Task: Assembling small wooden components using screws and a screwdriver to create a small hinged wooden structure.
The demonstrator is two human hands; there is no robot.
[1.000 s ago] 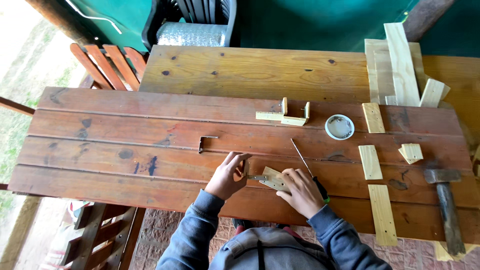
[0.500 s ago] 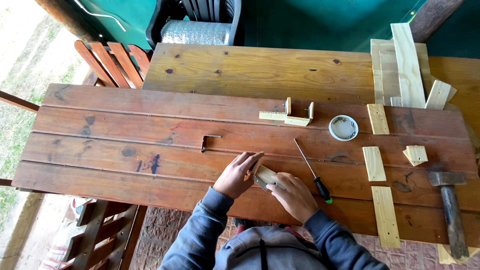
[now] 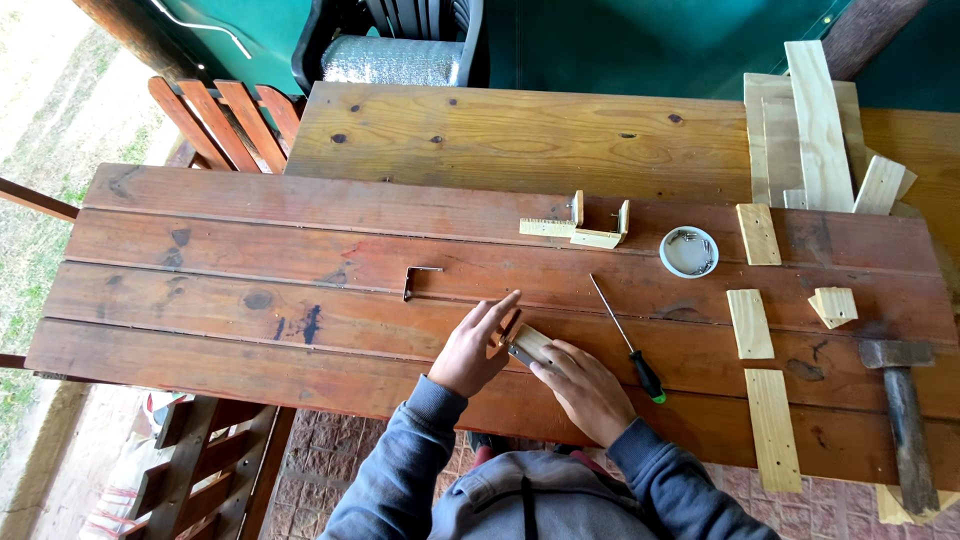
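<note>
Here, 2 hands, left hand (image 3: pixel 475 350) and right hand (image 3: pixel 585 385), pinch a small wooden block (image 3: pixel 528 343) with a metal bracket at the near table (image 3: pixel 250 330) edge. A green-handled screwdriver (image 3: pixel 628 342) lies just right; a round white dish (image 3: pixel 689 251) sits farther right.

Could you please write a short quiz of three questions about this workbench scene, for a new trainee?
1. True or false: the screwdriver is held in the right hand.
2. What do both hands touch? A) the hammer B) a small wood block with a metal piece C) the round dish of screws
3. Which tool lies at the right end of the table, head away from the person?

Key
1. False: it lies on the table, right of the hands.
2. B: the left hand and the right hand rest on the block.
3. The hammer.
</note>
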